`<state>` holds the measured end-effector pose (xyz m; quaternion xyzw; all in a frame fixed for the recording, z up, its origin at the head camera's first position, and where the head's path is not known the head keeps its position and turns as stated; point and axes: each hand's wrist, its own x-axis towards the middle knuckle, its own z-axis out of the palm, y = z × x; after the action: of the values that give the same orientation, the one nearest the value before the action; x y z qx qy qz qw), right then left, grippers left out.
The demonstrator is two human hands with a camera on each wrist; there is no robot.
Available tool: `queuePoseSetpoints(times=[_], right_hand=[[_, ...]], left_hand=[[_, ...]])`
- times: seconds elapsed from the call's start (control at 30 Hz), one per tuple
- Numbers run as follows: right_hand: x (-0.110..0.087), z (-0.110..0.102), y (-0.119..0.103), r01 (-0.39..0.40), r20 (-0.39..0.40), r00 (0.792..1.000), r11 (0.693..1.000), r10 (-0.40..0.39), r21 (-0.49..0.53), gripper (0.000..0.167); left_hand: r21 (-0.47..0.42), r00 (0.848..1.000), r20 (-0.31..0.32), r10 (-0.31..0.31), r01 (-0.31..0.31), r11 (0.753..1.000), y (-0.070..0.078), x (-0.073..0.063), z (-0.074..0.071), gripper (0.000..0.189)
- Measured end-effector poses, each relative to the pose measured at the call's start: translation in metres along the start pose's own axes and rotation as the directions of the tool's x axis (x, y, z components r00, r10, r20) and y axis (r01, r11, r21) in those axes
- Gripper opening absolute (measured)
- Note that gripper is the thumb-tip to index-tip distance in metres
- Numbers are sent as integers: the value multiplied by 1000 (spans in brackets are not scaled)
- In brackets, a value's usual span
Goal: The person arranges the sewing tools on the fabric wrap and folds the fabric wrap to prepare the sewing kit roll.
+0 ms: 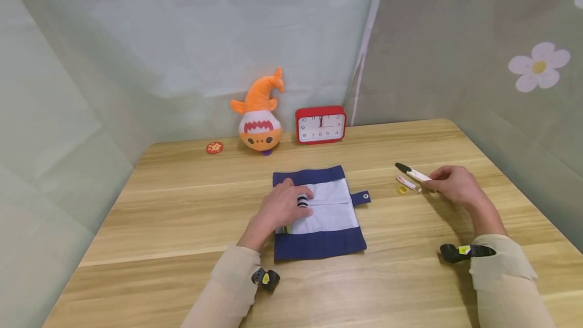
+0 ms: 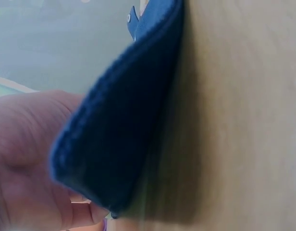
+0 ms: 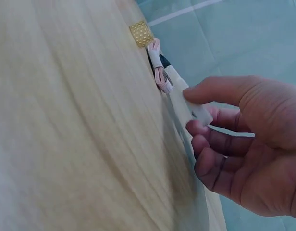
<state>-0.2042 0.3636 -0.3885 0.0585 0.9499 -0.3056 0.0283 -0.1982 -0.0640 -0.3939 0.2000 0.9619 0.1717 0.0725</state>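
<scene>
A navy fabric pouch (image 1: 319, 244) with a pale lining lies opened flat on the table. My left hand (image 1: 284, 204) is over its left part, thumb and forefinger round a small black-and-white striped item (image 1: 302, 200); the palm hides the rest of it. Something green (image 1: 287, 229) shows by the pouch's lower left pocket. Off to the right, my right hand (image 1: 455, 183) pinches the white end of a black-capped marker (image 1: 416, 173) between thumb and forefinger. Just beside the marker are a pinkish folded band (image 3: 160, 67) and a small yellow roll (image 1: 402, 190).
At the table's back stand an orange plush shark (image 1: 259, 115) and a red alarm clock (image 1: 321, 125). A round red badge (image 1: 214, 148) lies to the left of the plush. The pouch's snap strap (image 1: 361, 198) sticks out to the right. Cloth walls border the table.
</scene>
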Motion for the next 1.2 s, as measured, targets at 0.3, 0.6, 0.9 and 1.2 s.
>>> queuePoseSetpoints(times=[0.3,0.6,0.9,1.2], right_hand=[[1,1,2,15,-40,999,954,-3,299,43],[2,-1,-16,137,-108,990,743,-87,655,26],[10,5,-70,169,-67,979,579,-194,798,15],[21,34,-115,153,-35,980,636,-195,756,27]], left_hand=[[-8,1000,-17,9,-9,1000,0,0,2,33],[-6,1000,-15,4,-4,1000,-1,0,3,32],[-12,1000,-12,-7,7,1000,-1,0,3,32],[-23,1000,-4,-13,13,1000,-1,0,3,30]])
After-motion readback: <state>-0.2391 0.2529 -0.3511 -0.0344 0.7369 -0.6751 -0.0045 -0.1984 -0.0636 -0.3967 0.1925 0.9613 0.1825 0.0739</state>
